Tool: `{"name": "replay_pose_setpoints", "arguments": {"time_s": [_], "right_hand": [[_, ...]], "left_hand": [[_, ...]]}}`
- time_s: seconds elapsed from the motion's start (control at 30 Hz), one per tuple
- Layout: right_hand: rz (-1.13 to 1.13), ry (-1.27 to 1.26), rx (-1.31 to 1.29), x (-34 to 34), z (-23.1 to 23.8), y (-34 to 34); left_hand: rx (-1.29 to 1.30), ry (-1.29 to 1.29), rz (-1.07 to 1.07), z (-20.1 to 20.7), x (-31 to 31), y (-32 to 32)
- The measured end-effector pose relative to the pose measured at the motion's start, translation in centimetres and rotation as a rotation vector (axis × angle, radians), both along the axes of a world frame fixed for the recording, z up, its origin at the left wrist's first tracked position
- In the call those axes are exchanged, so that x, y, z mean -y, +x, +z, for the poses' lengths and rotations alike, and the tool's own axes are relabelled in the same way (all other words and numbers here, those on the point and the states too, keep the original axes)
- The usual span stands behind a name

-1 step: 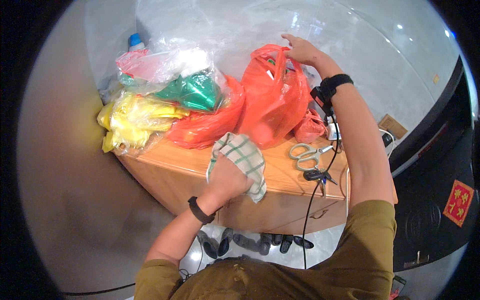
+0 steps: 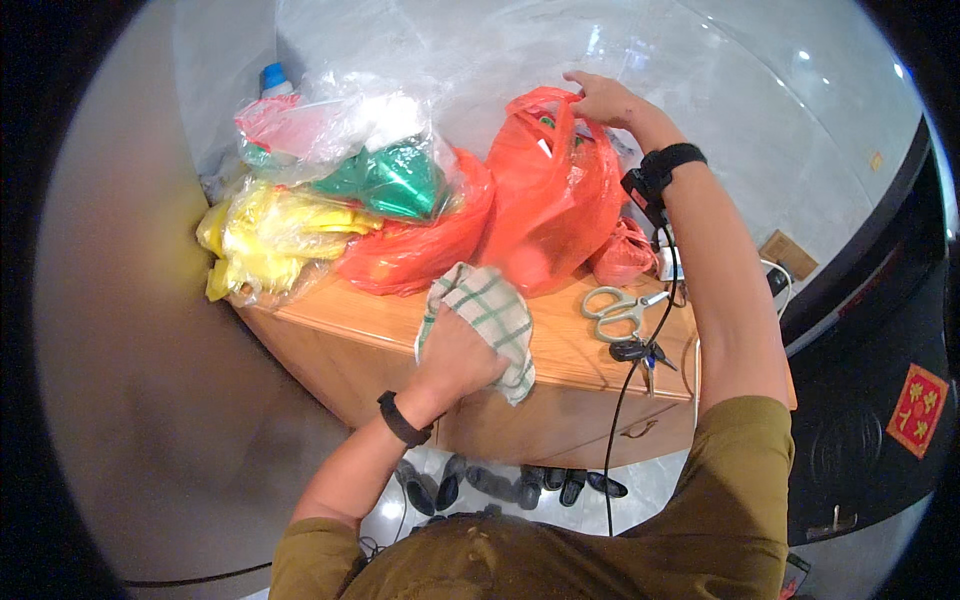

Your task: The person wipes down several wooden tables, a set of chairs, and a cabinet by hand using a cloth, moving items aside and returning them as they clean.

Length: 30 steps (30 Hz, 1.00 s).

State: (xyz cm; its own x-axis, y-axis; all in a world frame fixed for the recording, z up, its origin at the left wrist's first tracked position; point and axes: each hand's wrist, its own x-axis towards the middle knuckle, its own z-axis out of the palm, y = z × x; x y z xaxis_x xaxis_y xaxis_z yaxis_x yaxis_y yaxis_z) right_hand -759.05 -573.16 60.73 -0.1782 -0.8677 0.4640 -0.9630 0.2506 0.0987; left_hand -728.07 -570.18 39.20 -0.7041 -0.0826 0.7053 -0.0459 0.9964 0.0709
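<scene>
My left hand [image 2: 455, 358] is closed on a white cloth with green checks [image 2: 495, 315], resting at the front edge of the wooden cabinet top [image 2: 375, 322]. At the back, my right hand [image 2: 608, 103] grips the upper part of a full red plastic bag [image 2: 545, 205]. One finger of that hand sticks out past the bag. The bag stands upright on the cabinet, its contents mostly hidden. Left of it lies a second red bag [image 2: 425, 250], partly under a shiny green package [image 2: 390, 180] in clear plastic.
Yellow plastic-wrapped items [image 2: 270, 235] and a blue-capped bottle [image 2: 273, 80] sit at the left. Scissors [image 2: 615, 318] and keys [image 2: 632, 352] lie at the right, near a small red bag [image 2: 622, 255]. A black cable [image 2: 622, 410] hangs from my right wrist. Shoes [image 2: 490, 484] stand below.
</scene>
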Motion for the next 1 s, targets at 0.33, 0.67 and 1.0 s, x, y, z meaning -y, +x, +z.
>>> {"name": "replay_pose_setpoints", "arguments": {"time_s": [0.33, 0.67, 1.0], "right_hand": [[0.052, -0.102, 0.458, -0.8, 4.8, -2.1], [-0.291, -0.387, -0.689, -15.3, 14.4, -4.6], [-0.419, -0.464, -0.428, -43.3, 11.7, 1.5]], "left_hand": [[-0.017, 0.065, 0.022, -1.5, 0.1, -0.1], [0.057, -0.012, -0.151, -0.9, -0.3, -1.0], [0.922, 0.024, -0.143, -2.8, 2.5, -10.0]]}}
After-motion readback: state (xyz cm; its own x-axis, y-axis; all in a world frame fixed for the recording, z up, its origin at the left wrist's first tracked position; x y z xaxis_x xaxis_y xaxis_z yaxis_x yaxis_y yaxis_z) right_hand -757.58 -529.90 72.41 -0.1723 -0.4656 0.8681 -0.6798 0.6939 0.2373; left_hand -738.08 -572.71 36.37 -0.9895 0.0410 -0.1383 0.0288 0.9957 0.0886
